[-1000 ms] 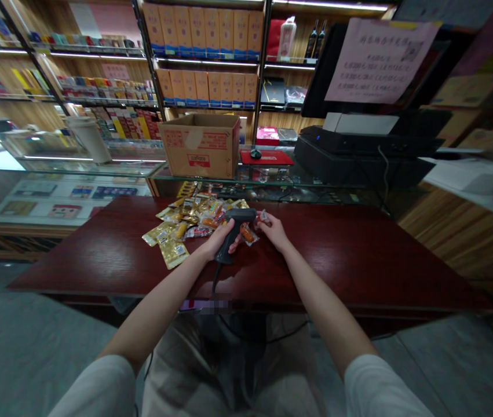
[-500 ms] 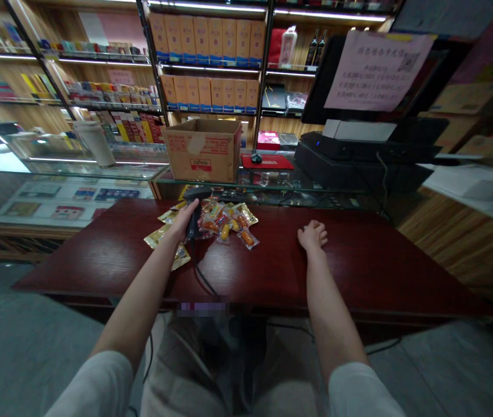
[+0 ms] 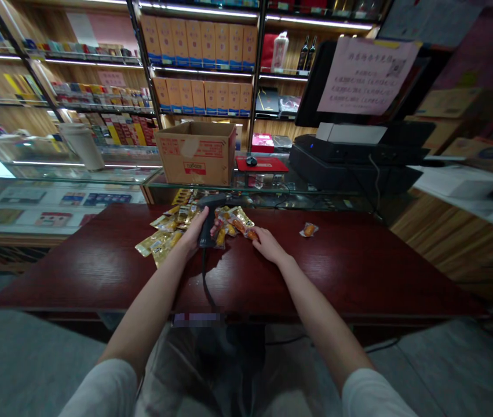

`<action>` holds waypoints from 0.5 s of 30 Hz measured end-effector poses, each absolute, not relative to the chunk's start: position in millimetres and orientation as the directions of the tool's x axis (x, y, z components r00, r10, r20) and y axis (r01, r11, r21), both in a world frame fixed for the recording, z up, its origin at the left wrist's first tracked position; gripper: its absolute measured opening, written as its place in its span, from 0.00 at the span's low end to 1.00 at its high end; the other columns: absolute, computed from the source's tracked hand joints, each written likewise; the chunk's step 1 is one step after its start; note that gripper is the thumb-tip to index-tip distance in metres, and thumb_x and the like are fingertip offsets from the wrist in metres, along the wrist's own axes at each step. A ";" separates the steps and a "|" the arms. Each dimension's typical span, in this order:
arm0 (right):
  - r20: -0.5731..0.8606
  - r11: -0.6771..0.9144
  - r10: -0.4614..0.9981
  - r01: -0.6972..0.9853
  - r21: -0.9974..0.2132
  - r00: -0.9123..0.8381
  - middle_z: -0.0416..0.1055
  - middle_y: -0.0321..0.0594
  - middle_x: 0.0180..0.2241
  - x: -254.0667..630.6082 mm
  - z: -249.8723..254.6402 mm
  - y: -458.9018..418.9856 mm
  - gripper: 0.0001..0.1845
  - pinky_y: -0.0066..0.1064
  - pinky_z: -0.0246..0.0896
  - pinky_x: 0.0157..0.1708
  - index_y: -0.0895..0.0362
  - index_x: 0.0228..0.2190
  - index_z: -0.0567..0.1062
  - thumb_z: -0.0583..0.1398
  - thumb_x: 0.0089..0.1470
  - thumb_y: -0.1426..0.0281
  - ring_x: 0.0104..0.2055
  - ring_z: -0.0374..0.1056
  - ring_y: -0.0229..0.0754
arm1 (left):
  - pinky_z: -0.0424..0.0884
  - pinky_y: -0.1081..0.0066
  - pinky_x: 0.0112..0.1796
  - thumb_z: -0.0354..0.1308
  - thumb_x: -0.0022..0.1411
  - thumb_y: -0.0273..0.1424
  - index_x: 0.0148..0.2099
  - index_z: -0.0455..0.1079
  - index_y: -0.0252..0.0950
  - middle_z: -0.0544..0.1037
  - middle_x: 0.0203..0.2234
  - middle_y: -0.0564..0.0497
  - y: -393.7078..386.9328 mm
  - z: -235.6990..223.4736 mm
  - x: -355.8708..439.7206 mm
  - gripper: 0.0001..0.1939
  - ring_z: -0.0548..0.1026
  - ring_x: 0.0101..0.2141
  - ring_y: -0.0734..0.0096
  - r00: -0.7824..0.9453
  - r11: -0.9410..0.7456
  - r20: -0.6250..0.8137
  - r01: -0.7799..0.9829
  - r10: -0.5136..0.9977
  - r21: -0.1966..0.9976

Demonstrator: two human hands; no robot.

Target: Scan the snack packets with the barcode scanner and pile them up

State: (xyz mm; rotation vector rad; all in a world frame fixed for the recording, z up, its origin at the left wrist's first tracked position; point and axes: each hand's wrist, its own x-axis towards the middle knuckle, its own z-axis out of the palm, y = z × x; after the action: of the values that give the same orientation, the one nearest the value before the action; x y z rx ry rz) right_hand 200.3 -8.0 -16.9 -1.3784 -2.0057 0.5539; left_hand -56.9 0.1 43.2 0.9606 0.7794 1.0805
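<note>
My left hand (image 3: 194, 230) is closed around the grip of a black barcode scanner (image 3: 209, 217), held upright over a pile of snack packets (image 3: 185, 223) on the dark red table (image 3: 359, 272). Its cable (image 3: 205, 284) runs down over the table's near edge. My right hand (image 3: 266, 243) reaches to the right edge of the pile, its fingertips pinching a small clear packet (image 3: 250, 234) with orange contents. One packet (image 3: 309, 230) lies alone to the right, apart from the pile.
A cardboard box (image 3: 196, 152) stands on the glass counter (image 3: 76, 174) behind the table. A black register with a printer (image 3: 350, 150) sits at the right, a red mouse pad (image 3: 261, 164) beside it. Shelves of boxed goods (image 3: 203, 63) fill the back wall.
My right hand left a packet on the table at the right and came back to the pile. My left hand kept the scanner and shifted slightly over the pile.
</note>
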 end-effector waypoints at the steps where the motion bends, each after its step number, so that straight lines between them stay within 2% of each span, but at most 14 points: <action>1: 0.255 0.286 0.957 0.576 -0.766 -0.136 0.75 0.47 0.45 205.6 -17.2 -4.4 0.17 0.39 0.62 0.50 0.57 0.48 0.73 0.58 0.56 0.71 0.45 0.70 0.44 | 0.62 0.76 0.18 0.56 0.60 0.59 0.32 0.70 0.33 0.66 0.13 0.55 -2.4 40.4 -56.2 0.30 0.64 0.14 0.77 0.320 0.186 -0.069 -0.353 0.945 0.917; 3: 0.132 0.113 0.990 0.262 -0.958 0.055 0.76 0.41 0.37 215.5 -15.6 1.4 0.12 0.33 0.65 0.38 0.55 0.43 0.72 0.57 0.57 0.66 0.33 0.69 0.40 | 0.61 0.76 0.17 0.55 0.60 0.60 0.32 0.70 0.33 0.65 0.13 0.55 -6.1 34.8 -54.8 0.31 0.64 0.14 0.77 0.362 0.206 -0.080 -0.323 0.929 0.924; 4: 0.047 0.041 0.995 0.063 -0.997 0.084 0.76 0.38 0.33 219.5 -13.7 2.9 0.10 0.30 0.63 0.32 0.54 0.40 0.72 0.57 0.57 0.64 0.29 0.67 0.38 | 0.61 0.76 0.17 0.56 0.59 0.60 0.32 0.70 0.33 0.66 0.13 0.54 -7.5 32.2 -53.4 0.31 0.64 0.14 0.77 0.371 0.206 -0.079 -0.314 0.925 0.927; 6: -0.064 -0.055 0.998 -0.285 -0.957 0.020 0.76 0.37 0.30 225.1 -8.7 3.2 0.10 0.27 0.58 0.24 0.54 0.37 0.72 0.59 0.56 0.61 0.24 0.64 0.35 | 0.61 0.76 0.16 0.60 0.56 0.59 0.34 0.70 0.33 0.70 0.17 0.53 -10.0 27.9 -48.7 0.30 0.64 0.14 0.78 0.379 0.187 -0.055 -0.320 0.924 0.929; 7: -0.077 -0.084 0.997 -0.394 -0.915 -0.033 0.76 0.38 0.29 226.8 -6.1 2.2 0.09 0.25 0.57 0.23 0.55 0.36 0.72 0.60 0.56 0.62 0.23 0.64 0.34 | 0.61 0.76 0.16 0.62 0.55 0.59 0.35 0.70 0.33 0.72 0.19 0.52 -11.3 26.2 -45.4 0.30 0.64 0.14 0.78 0.383 0.176 -0.038 -0.331 0.923 0.927; 9: -0.076 -0.112 0.993 -0.490 -0.865 -0.093 0.77 0.38 0.29 227.8 -2.0 -1.1 0.08 0.24 0.57 0.21 0.55 0.35 0.74 0.63 0.54 0.65 0.22 0.64 0.33 | 0.62 0.76 0.17 0.62 0.54 0.58 0.35 0.70 0.34 0.73 0.20 0.52 -14.5 23.8 -38.0 0.29 0.64 0.14 0.80 0.404 0.170 -0.021 -0.337 0.915 0.926; 11: -0.075 -0.121 0.991 -0.502 -0.856 -0.112 0.78 0.39 0.31 226.5 -0.3 -4.1 0.06 0.24 0.60 0.22 0.56 0.36 0.75 0.64 0.54 0.69 0.23 0.67 0.33 | 0.62 0.76 0.17 0.60 0.57 0.59 0.35 0.69 0.34 0.72 0.19 0.53 -18.1 23.0 -31.2 0.29 0.63 0.14 0.81 0.424 0.179 -0.025 -0.328 0.905 0.928; 15: -0.079 -0.129 0.990 -0.522 -0.843 -0.118 0.80 0.41 0.36 221.2 -2.2 -4.5 0.05 0.28 0.70 0.32 0.55 0.37 0.76 0.61 0.59 0.70 0.32 0.76 0.38 | 0.58 0.76 0.15 0.53 0.61 0.61 0.33 0.68 0.33 0.68 0.15 0.54 -23.7 24.3 -23.2 0.32 0.62 0.13 0.79 0.491 0.236 -0.061 -0.303 0.869 0.923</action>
State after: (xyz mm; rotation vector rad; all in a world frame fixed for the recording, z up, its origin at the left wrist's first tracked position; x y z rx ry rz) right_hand 221.2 -4.5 -2.2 -0.8133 -0.7945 1.5680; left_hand -23.2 -23.7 24.3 1.0319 0.6675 0.8907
